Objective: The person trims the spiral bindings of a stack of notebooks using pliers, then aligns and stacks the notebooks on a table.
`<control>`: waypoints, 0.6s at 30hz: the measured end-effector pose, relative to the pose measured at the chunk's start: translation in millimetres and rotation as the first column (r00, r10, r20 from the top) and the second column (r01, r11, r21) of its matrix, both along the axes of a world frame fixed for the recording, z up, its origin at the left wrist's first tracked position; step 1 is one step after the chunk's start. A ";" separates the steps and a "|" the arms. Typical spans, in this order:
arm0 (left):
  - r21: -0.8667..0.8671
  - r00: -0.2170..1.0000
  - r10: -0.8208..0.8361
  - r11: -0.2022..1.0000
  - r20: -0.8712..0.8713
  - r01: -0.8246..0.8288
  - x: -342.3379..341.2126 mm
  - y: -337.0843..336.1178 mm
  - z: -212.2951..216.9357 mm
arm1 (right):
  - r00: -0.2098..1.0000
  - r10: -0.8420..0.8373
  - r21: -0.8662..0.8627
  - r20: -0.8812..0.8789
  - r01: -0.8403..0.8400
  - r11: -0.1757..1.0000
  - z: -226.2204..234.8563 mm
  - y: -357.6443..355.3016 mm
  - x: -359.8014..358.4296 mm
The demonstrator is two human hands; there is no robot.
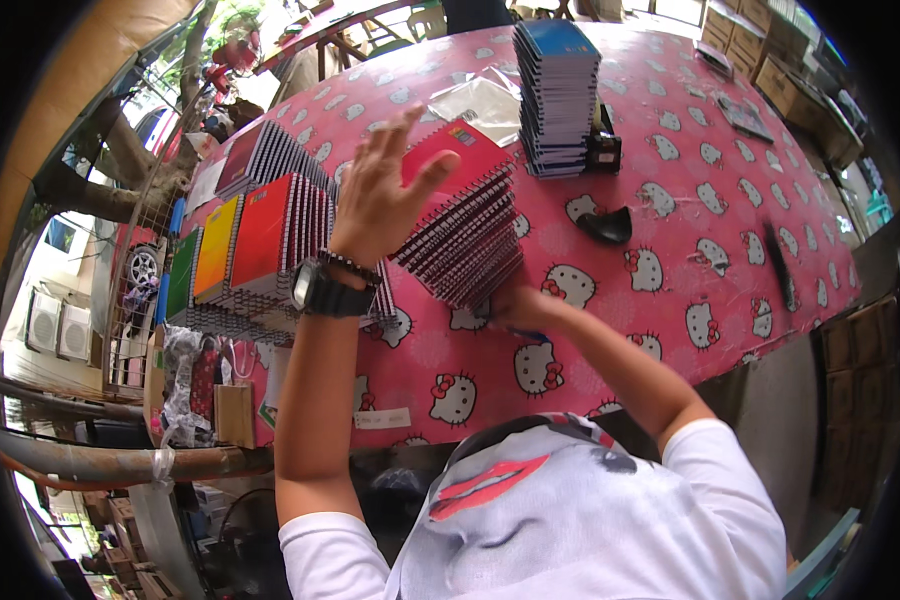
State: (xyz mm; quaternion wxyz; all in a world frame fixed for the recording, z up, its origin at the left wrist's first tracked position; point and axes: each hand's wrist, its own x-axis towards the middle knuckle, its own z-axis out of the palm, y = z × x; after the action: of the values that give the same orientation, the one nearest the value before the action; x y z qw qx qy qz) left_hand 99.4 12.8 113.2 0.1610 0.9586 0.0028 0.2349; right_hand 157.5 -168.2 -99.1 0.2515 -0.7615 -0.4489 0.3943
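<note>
A tall pile of spiral-bound notebooks with a red cover on top (pixel 460 152) stands in front of me, its coil edges facing my side. My left hand (pixel 378 185) is raised at the pile's left side, open, with fingers spread and nothing in it. A dark watch (pixel 330 292) and a beaded bracelet are on that wrist. Low at the pile's near right corner is my right hand (pixel 522 308), its fingers curled. Something dark and a bit of blue show by those fingers; what they hold is too small to make out.
More spiral notebook stacks in red (pixel 262 235), yellow (pixel 217 250) and green (pixel 183 275) stand at left. A tall blue-topped stack (pixel 558 100) is farther back, beside a small black box (pixel 604 150). A black object (pixel 606 226) lies on the pink patterned tablecloth (pixel 670 290).
</note>
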 end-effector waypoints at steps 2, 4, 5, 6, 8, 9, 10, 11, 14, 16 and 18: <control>-0.272 0.957 -0.011 0.958 0.290 0.093 -8.1 5.0 -3.4 | 0.967 -0.107 0.049 0.231 0.098 0.994 0.8 -18.7 -20.1; -0.489 0.888 0.032 0.844 0.459 0.222 -18.6 0.0 -16.6 | 0.872 -0.276 0.124 0.405 0.247 0.961 3.7 -52.2 -32.8; -0.572 0.868 0.072 0.778 0.491 0.259 -31.3 0.7 -31.9 | 0.806 -0.368 0.181 0.464 0.320 0.930 4.8 -66.5 -35.2; -0.645 0.846 0.116 0.703 0.520 0.299 -44.8 1.1 -49.8 | 0.746 -0.455 0.192 0.486 0.416 0.889 3.2 -80.4 -35.6; -0.763 0.824 0.263 0.584 0.501 0.278 -62.9 -14.4 -97.5 | 0.617 -0.560 0.215 0.553 0.543 0.811 -2.6 -109.6 -31.6; -0.846 0.831 0.355 0.480 0.429 0.232 -66.6 -25.5 -123.9 | 0.549 -0.587 0.225 0.595 0.587 0.778 -6.3 -124.5 -28.3; -0.912 0.832 0.434 0.364 0.347 0.190 -69.3 -32.6 -151.2 | 0.513 -0.611 0.240 0.603 0.614 0.752 -7.3 -137.3 -27.2; -0.934 0.837 0.455 0.316 0.303 0.166 -71.5 -32.4 -175.4 | 0.477 -0.635 0.265 0.608 0.632 0.728 -6.6 -143.5 -26.0; -0.901 0.909 0.409 0.421 0.082 -0.108 -62.5 -14.5 -241.2 | 0.479 -0.704 0.412 0.524 0.581 0.702 -11.3 -144.3 -21.5; -0.694 0.935 0.354 0.670 -0.014 -0.264 -49.4 6.8 -282.2 | 0.670 -0.718 0.337 -0.190 0.731 0.593 -13.1 -126.0 -12.6; -0.548 0.971 0.235 0.818 0.040 -0.176 -41.9 30.9 -315.7 | 0.339 -0.530 0.023 -0.777 0.857 0.514 -15.5 -79.0 -17.2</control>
State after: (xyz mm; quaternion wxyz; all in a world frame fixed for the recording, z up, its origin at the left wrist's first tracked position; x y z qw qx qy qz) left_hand 57.5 43.7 -202.5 0.3983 0.8543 0.1639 0.2910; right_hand 140.2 -247.2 -114.6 0.7060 -0.5963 -0.0126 0.3819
